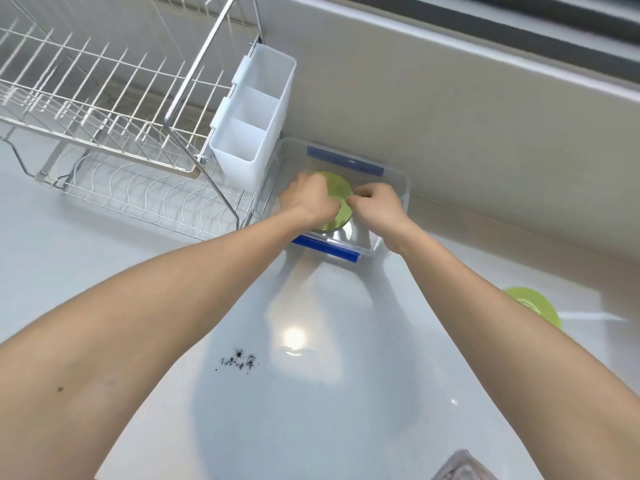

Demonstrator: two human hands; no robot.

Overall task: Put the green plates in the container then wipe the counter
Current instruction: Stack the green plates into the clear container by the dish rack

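Note:
A clear plastic container (398,181) with blue clips stands on the white counter against the back wall. Inside it is a green plate (337,187). My left hand (306,199) grips the plate's left side and my right hand (379,204) pinches its right edge, both inside the container. The plate's middle is partly hidden by my fingers. Another green plate (535,304) lies on the counter at the right, partly hidden behind my right forearm. A patch of dark crumbs (239,360) lies on the counter between my arms.
A wire dish rack (114,133) with a white cutlery holder (254,126) stands left of the container. A grey cloth-like thing (460,467) shows at the bottom edge. The counter (311,410) is glossy white.

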